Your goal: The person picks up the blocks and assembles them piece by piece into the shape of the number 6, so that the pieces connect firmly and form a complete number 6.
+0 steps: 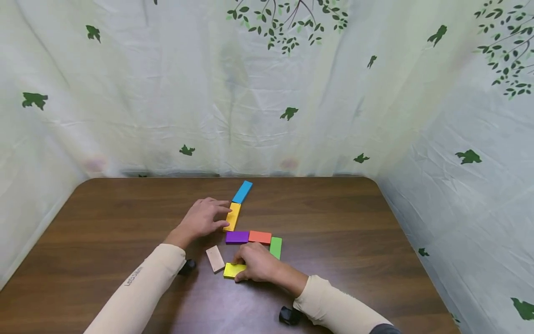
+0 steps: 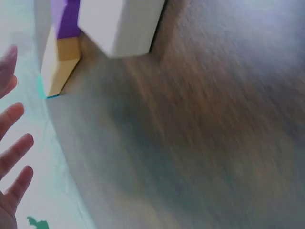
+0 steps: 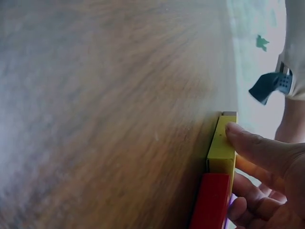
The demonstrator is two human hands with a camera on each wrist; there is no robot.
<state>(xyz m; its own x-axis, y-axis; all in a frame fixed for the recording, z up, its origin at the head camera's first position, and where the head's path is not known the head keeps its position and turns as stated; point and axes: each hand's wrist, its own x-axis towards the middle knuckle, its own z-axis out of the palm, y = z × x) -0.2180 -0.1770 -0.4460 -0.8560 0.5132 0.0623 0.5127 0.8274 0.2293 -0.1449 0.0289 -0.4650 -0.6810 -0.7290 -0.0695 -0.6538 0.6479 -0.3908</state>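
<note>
Evidently the right hand (image 1: 257, 262) pinches the lemon-yellow block (image 1: 232, 270), beside the pale wooden block (image 1: 215, 259) on the tabletop (image 1: 333, 222); it looks light, stiff and smooth (painted, I'd guess), best taken by its long edges. Farther off, the left hand (image 1: 203, 217), fingers apart, reaches the amber block (image 1: 235, 215).

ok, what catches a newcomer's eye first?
The bright blue rectangular block, near the far edge of the brown wood-grain table. Next, nearer the camera, the right hand pinching a lemon-yellow rectangular block. Between them, a purple rectangular block sits beside an orange-red rectangular block.
</note>
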